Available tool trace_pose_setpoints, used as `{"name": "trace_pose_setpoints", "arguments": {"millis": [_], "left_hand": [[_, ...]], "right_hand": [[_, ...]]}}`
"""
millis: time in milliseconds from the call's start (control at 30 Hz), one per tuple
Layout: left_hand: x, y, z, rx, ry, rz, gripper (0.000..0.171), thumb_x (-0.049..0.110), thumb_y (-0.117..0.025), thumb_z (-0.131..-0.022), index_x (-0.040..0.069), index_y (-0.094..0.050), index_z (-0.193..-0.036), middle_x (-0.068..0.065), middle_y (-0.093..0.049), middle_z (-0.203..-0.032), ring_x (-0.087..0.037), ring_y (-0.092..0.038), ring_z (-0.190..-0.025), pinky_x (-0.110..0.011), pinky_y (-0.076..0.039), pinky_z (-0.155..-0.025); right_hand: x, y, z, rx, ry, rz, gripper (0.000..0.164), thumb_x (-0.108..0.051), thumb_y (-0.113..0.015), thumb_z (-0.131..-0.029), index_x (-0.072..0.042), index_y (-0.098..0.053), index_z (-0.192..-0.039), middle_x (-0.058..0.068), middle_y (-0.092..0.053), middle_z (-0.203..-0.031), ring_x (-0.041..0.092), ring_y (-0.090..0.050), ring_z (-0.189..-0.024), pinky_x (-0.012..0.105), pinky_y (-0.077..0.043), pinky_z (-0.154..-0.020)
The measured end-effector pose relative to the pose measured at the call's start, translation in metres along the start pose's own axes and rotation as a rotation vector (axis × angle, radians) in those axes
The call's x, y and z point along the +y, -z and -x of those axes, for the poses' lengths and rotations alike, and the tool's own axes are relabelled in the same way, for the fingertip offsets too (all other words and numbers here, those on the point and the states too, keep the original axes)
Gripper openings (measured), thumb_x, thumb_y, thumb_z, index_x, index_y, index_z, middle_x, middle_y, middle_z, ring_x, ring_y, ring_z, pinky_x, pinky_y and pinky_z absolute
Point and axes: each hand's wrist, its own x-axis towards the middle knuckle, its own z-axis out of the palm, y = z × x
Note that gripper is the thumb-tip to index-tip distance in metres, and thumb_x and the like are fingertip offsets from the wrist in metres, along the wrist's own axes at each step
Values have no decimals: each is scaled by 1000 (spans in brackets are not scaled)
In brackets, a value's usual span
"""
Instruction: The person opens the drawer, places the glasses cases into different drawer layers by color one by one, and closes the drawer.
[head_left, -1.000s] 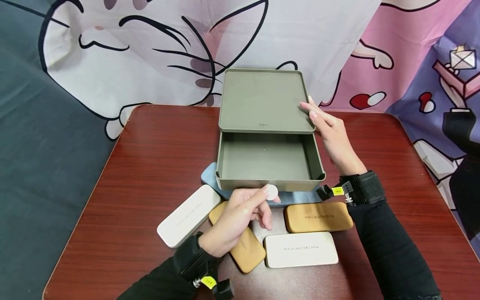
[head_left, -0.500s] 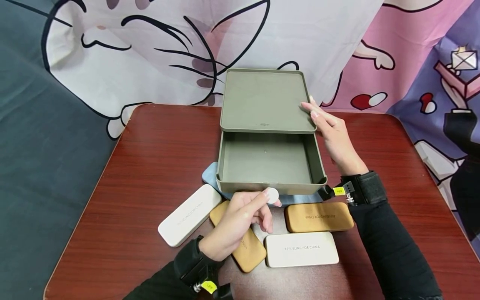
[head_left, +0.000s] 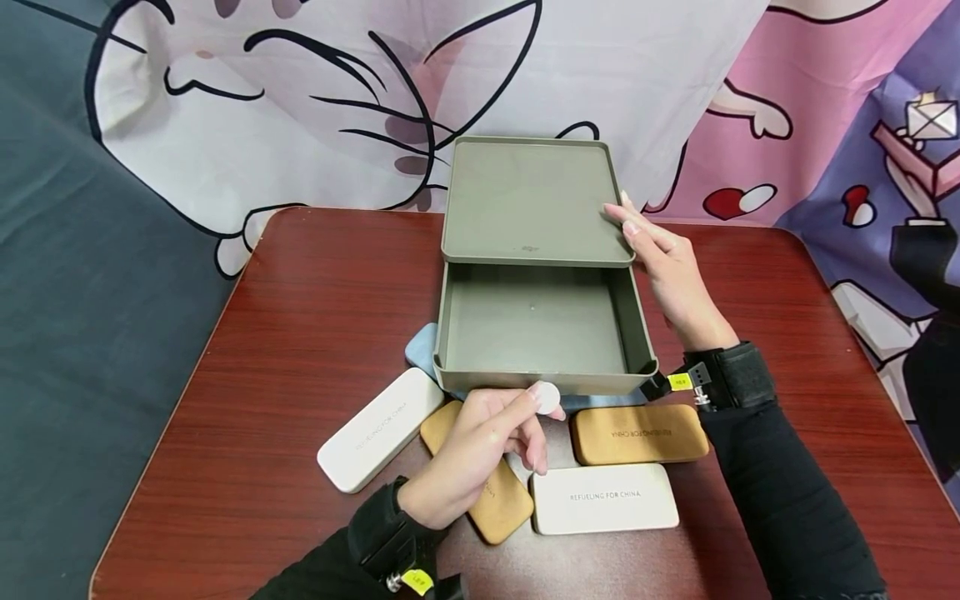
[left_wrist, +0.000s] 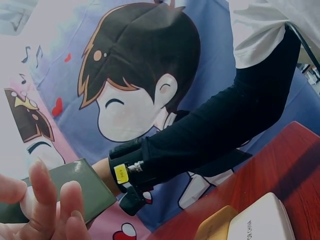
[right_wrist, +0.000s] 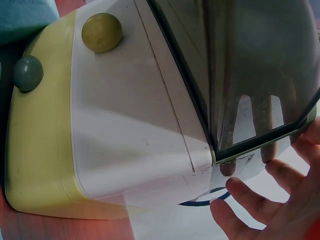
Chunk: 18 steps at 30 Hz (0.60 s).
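Observation:
A small drawer chest with a green top (head_left: 536,200) stands at the back of the table. Its green upper drawer (head_left: 536,382) is pulled out, its inside showing bare. At the drawer front, my left hand (head_left: 483,433) pinches the round white knob (head_left: 549,398) between thumb and index finger. Extended fingers of my right hand (head_left: 667,267) rest against the chest's upper right side. Lower down, the right wrist view shows a white drawer (right_wrist: 130,110) with a yellow-green knob (right_wrist: 102,32), and a yellow drawer (right_wrist: 42,130) with a grey-green knob (right_wrist: 28,73).
A light blue part (head_left: 422,346) juts out under the chest. In front lie a white flat case (head_left: 380,429), a gold one (head_left: 502,504), a second gold one (head_left: 637,434) and a second white one (head_left: 603,500). A cartoon-printed cloth (head_left: 637,58) hangs behind the table.
My left hand has drawn the knob slightly toward me, and the green drawer has slid a little further out. My right hand stays against the chest's side.

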Motion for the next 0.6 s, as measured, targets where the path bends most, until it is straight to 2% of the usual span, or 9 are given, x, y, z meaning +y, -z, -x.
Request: {"name": "trace_pose_setpoints", "arguments": {"millis": [333, 467, 600], "left_hand": [[-2, -1, 4, -13, 0, 4, 48, 35, -49, -100, -11, -61, -106, 8, -53, -50, -9, -57, -53, -22, -48, -57], [-2, -2, 6, -20, -8, 5, 47, 35, -50, -100, -11, -61, -106, 8, -53, -50, -10, -58, -53, -23, -50, -58], [-2, -2, 8, -22, -5, 4, 48, 35, -50, -100, -11, -61, -106, 8, -52, -49, -11, -57, -53, -24, -50, -59]], "right_hand": [[1, 1, 1, 9, 1, -6, 40, -34, -47, -101, -22, -54, -138, -12, -31, -157, 4, -27, -145, 29, -38, -101], [1, 1, 0, 8, -1, -14, 40, -34, -47, -101, -21, -54, -138, -11, -31, -157, 4, -27, -145, 30, -37, -101], [1, 1, 0, 4, 0, -28, 40, -33, -47, -101, -20, -54, -139, -11, -30, -157, 4, -26, -146, 37, -35, -105]]}}
